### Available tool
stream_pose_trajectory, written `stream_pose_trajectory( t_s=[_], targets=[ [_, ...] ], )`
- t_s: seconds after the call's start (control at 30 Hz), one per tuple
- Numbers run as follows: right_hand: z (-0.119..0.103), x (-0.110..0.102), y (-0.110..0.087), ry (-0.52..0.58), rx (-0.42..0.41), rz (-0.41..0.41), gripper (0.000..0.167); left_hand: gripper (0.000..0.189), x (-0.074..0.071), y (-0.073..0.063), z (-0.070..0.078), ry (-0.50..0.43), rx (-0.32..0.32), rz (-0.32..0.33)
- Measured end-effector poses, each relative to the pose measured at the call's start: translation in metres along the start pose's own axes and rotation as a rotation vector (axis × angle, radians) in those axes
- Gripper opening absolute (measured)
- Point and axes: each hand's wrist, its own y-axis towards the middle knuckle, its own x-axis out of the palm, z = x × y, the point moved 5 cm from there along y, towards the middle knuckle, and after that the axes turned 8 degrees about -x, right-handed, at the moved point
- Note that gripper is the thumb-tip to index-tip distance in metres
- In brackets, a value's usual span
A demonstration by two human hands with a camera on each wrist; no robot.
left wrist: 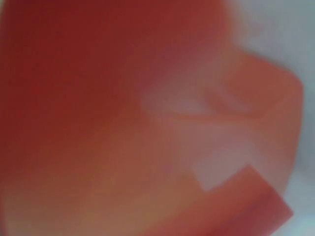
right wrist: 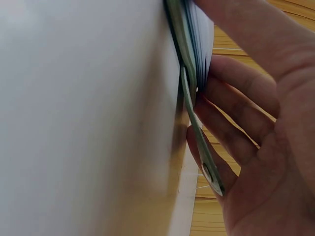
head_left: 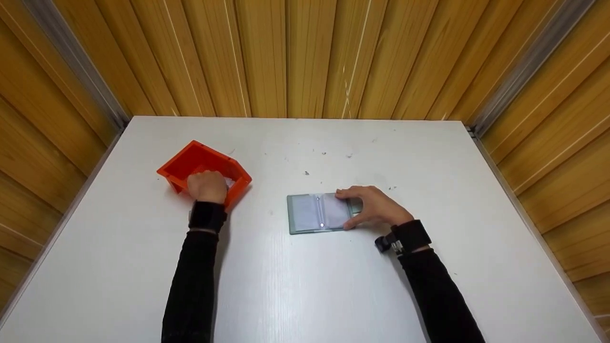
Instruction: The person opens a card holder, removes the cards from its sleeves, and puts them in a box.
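A small green card holder (head_left: 305,213) lies spread open on the white table, showing clear plastic sleeves. My right hand (head_left: 379,206) holds its right side, thumb at the near edge and fingers at the far edge. In the right wrist view, a strap with a snap button (right wrist: 204,152) sticks out from the cover beside the fingers (right wrist: 241,110). My left hand (head_left: 208,186) reaches down into an orange bin (head_left: 177,162); its fingertips are hidden. Whitish contents (head_left: 229,182) show beside that hand. The left wrist view is a red-orange blur.
The white table (head_left: 295,295) is bounded by wood-patterned panels (head_left: 305,57) at the back and both sides. Small dark specks (head_left: 306,173) are scattered behind the card holder. A wrist camera (head_left: 382,244) juts from the right wristband close to the table.
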Motion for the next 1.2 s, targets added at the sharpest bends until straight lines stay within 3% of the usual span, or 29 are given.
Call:
stream_pose_trajectory(
  t_s=[0.2,0.33,0.43,0.57,0.67,0.73,0.8,0.87,0.93,1.0,1.07,1.2],
  targets=[
    [0.001,0.001,-0.001,-0.015,-0.004,-0.005,0.085,0.023,0.0,0.0,0.001,0.018,0.019,-0.015],
    [0.002,0.002,-0.001,-0.008,0.008,-0.009,0.085,0.024,-0.002,-0.002,-0.001,-0.044,0.014,0.012],
    [0.002,0.002,-0.001,0.0,0.019,-0.012,0.086,0.027,-0.01,-0.005,-0.004,-0.154,-0.007,0.1],
    [0.003,0.001,0.0,0.015,0.028,-0.009,0.085,0.027,-0.032,-0.013,-0.006,-0.341,-0.04,0.304],
    [0.003,0.001,-0.001,0.02,0.022,-0.006,0.085,0.025,-0.05,-0.024,0.002,-0.456,-0.012,0.441],
    [0.003,0.001,-0.001,0.018,0.014,-0.007,0.085,0.024,-0.06,-0.032,0.015,-0.531,0.068,0.492],
    [0.002,0.0,-0.001,0.013,0.009,-0.009,0.086,0.023,-0.064,-0.043,0.037,-0.578,0.222,0.489],
    [0.002,0.0,-0.001,0.002,0.007,-0.013,0.086,0.027,-0.057,-0.054,0.066,-0.609,0.427,0.4],
    [0.003,0.0,-0.002,-0.008,0.006,-0.02,0.086,0.033,-0.043,-0.065,0.097,-0.595,0.632,0.244],
    [0.003,0.001,-0.001,-0.019,-0.011,-0.027,0.085,0.043,-0.025,-0.075,0.122,-0.543,0.784,0.101],
    [0.002,0.001,-0.001,-0.019,-0.033,-0.028,0.083,0.049,-0.011,-0.081,0.138,-0.476,0.857,0.023],
    [0.001,0.0,0.0,0.007,-0.062,-0.003,0.073,0.051,0.001,-0.082,0.148,-0.386,0.867,0.034]
  ],
)
